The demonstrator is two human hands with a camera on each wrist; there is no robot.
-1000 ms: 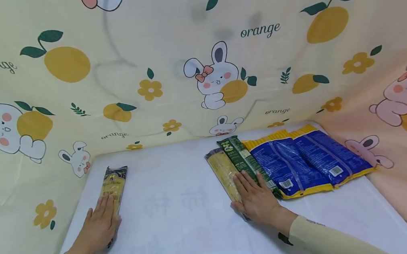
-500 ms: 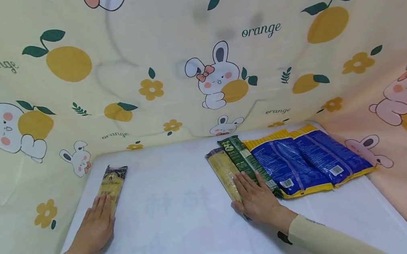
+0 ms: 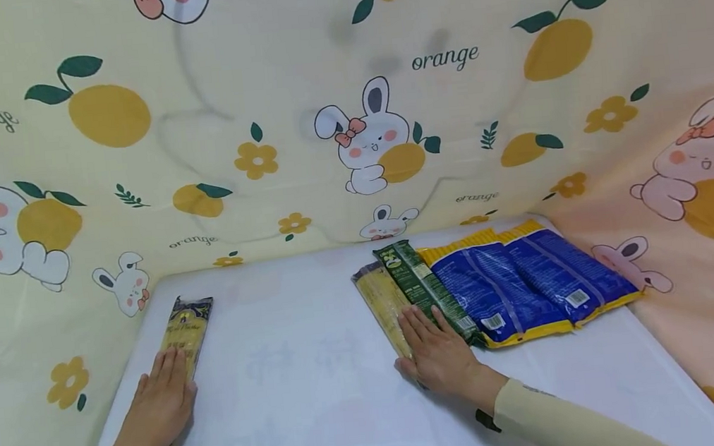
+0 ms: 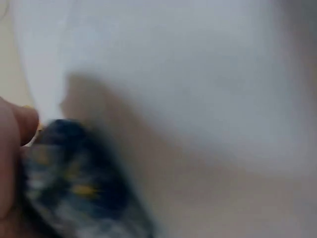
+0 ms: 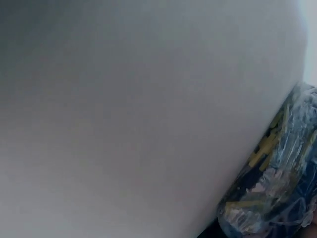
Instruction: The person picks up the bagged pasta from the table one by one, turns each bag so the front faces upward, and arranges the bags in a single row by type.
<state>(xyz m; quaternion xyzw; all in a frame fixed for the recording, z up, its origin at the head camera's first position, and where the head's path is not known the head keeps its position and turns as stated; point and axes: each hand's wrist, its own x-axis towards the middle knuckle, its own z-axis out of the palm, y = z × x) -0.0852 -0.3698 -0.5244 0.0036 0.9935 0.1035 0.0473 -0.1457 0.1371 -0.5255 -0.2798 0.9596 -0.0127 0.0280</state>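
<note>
At the left of the table in the head view lies a slim packet of pasta (image 3: 187,325), yellowish with a dark printed top. My left hand (image 3: 158,405) rests on its lower part, fingers straight. The packet's dark patterned end (image 4: 81,183) looks blurred in the left wrist view. Right of the middle, my right hand (image 3: 440,359) lies flat over a second clear-and-yellow pasta packet (image 3: 379,297), its fingers reaching toward the green packet (image 3: 417,274) alongside. Clear wrapping on a packet end (image 5: 277,178) shows in the right wrist view. The hands hide both pasta packets' lower parts.
Two blue packets with yellow ends (image 3: 486,282) lie side by side, right of the green one. White covering spreads over the table (image 3: 278,343). A cloth with rabbits and oranges (image 3: 281,81) hangs behind and at both sides.
My left hand has shifted slightly left over its packet, whose lower end is now covered. The right hand stays on its packet. The head view has turned a little, shifting everything left.
</note>
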